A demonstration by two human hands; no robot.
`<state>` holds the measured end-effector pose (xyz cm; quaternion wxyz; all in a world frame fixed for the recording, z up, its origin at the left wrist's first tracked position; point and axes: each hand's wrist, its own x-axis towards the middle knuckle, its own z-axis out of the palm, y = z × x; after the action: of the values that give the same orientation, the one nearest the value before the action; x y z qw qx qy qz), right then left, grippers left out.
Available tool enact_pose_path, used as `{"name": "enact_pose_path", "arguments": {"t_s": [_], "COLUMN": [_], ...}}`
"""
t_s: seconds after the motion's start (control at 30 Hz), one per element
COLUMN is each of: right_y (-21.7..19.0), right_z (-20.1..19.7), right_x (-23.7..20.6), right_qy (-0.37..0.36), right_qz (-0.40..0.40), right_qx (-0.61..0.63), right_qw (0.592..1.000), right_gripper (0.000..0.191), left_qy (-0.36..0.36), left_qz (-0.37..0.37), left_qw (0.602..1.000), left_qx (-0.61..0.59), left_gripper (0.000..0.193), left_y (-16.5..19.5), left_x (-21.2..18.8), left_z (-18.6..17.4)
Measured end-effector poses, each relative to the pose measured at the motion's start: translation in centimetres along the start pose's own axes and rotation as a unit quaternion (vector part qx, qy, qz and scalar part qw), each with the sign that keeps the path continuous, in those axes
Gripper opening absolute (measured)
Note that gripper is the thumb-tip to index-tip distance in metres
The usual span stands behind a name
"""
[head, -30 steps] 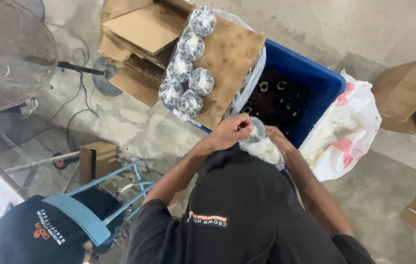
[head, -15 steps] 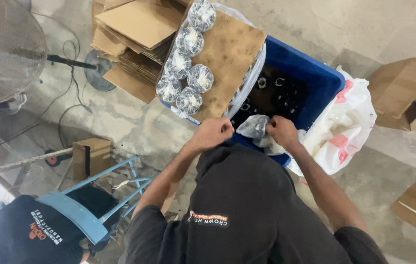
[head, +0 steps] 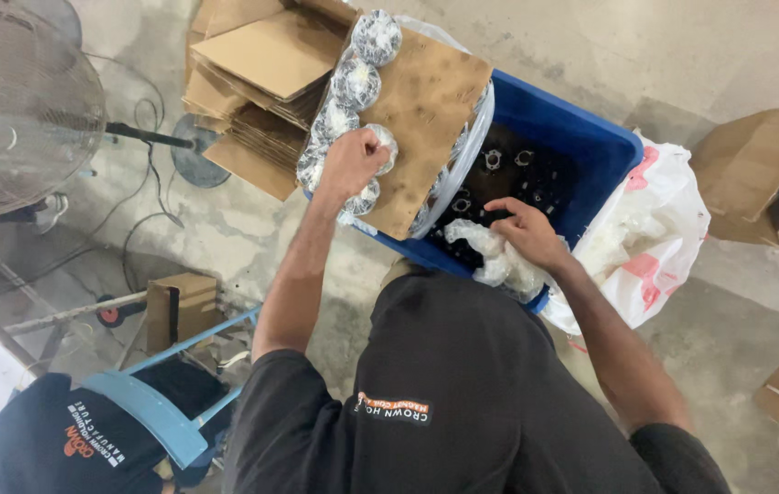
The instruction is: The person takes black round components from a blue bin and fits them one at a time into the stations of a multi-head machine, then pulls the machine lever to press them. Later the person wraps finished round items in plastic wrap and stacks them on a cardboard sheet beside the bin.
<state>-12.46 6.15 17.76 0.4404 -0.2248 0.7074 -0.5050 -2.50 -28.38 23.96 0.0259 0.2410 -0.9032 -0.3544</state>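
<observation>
My left hand [head: 350, 162] is closed over a small plastic-wrapped bundle [head: 383, 144] and rests it in a row of several like bundles [head: 355, 80] along the left edge of a brown cardboard sheet [head: 426, 105]. The sheet lies across the left end of a blue plastic bin [head: 581, 128] filled with small dark metal parts [head: 504, 169]. My right hand [head: 526, 230] reaches into the bin, fingers spread over the parts, beside a crumpled clear plastic bag [head: 490, 256] on the near rim.
Flattened cardboard is stacked [head: 257, 82] left of the bin. A white and red plastic bag [head: 650, 229] lies to its right, with open cardboard boxes [head: 764, 174] beyond. A standing fan [head: 14, 101] is at the far left, and a blue chair [head: 147, 416] with a dark garment below.
Both hands were together at the bin's near rim on a clear bag. My left hand has since carried a wrapped bundle up to the row on the cardboard; my right hand reached into the bin.
</observation>
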Motion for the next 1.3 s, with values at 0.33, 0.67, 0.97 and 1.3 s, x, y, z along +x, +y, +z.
{"name": "enact_pose_path", "arguments": {"t_s": [0.33, 0.67, 0.97, 1.3], "right_y": [-4.4, 3.7, 11.1, 2.3], "right_z": [4.5, 3.5, 2.2, 0.1], "right_x": [4.9, 2.2, 1.8, 2.0], "right_qy": [-0.056, 0.083, 0.146, 0.025], "right_qz": [0.007, 0.056, 0.022, 0.016], "right_qx": [0.445, 0.387, 0.151, -0.199], "right_qw": [0.894, 0.917, 0.977, 0.979], "right_gripper": [0.025, 0.021, 0.018, 0.018], "left_qy": [-0.055, -0.199, 0.128, 0.037], "left_qz": [0.094, -0.024, -0.101, 0.011], "left_qw": [0.92, 0.876, 0.98, 0.994], "left_qx": [-0.377, -0.438, 0.115, 0.102], "left_gripper": [0.025, 0.022, 0.017, 0.013], "left_y": [7.2, 7.5, -0.4, -5.4], "left_x": [-4.2, -11.2, -11.2, -6.9], "left_z": [0.3, 5.3, 0.6, 1.1]}}
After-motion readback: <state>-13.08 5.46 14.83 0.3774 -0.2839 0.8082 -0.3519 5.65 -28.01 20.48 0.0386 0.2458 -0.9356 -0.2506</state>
